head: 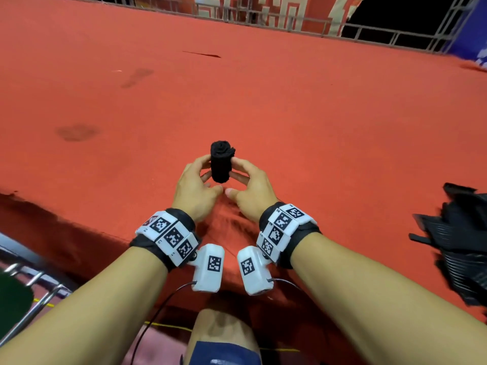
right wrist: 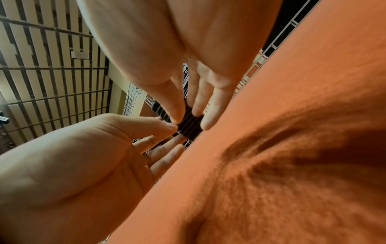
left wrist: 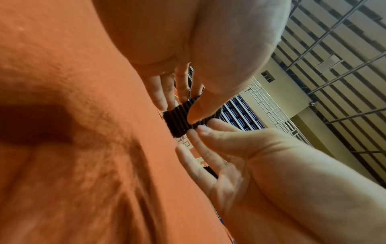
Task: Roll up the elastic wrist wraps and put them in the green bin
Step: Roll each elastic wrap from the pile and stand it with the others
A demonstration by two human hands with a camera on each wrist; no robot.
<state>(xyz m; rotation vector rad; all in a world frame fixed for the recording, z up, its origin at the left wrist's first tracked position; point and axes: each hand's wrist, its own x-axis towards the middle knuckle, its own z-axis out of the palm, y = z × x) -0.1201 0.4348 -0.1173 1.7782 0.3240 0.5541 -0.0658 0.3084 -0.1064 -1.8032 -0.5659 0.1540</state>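
A black ribbed wrist wrap, rolled into a tight cylinder [head: 222, 162], stands upright just above the red carpet [head: 316, 122]. My left hand [head: 208, 173] pinches its left side and my right hand [head: 237, 175] its right side, thumbs on the near face. In the left wrist view, my thumb presses the roll [left wrist: 177, 120] with the fingers behind it. From the right wrist, thumb and two fingers pinch the roll [right wrist: 190, 125]. A dark green shape [head: 13, 293], perhaps the bin, shows at the lower left edge.
A loose heap of black wraps [head: 458, 238] lies on the carpet at the right. A metal rail [head: 39, 291] runs by the green shape. A railing [head: 263, 17] borders the far edge. My knee [head: 224, 327] is below the hands.
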